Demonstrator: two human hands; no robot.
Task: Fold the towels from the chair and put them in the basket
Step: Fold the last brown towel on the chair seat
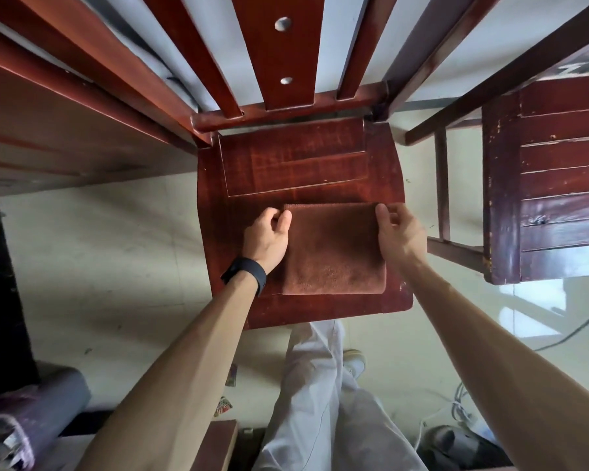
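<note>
While folded towel (334,249) lies on chair (296,161), L hand (266,237) & R hand (400,232) pinch its far corners.

A pale, scuffed tile floor (92,266) reflects daylight (brightest at the right). A second dark reddish-brown wooden chair (558,185) stands right; a thin cable (578,326) trails across the tiles.

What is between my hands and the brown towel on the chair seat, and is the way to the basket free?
Nothing: the left hand and right hand already touch the far corners of the folded towel, which lies flat on the chair seat. No basket shows in the head view, so that path cannot be judged.
</note>
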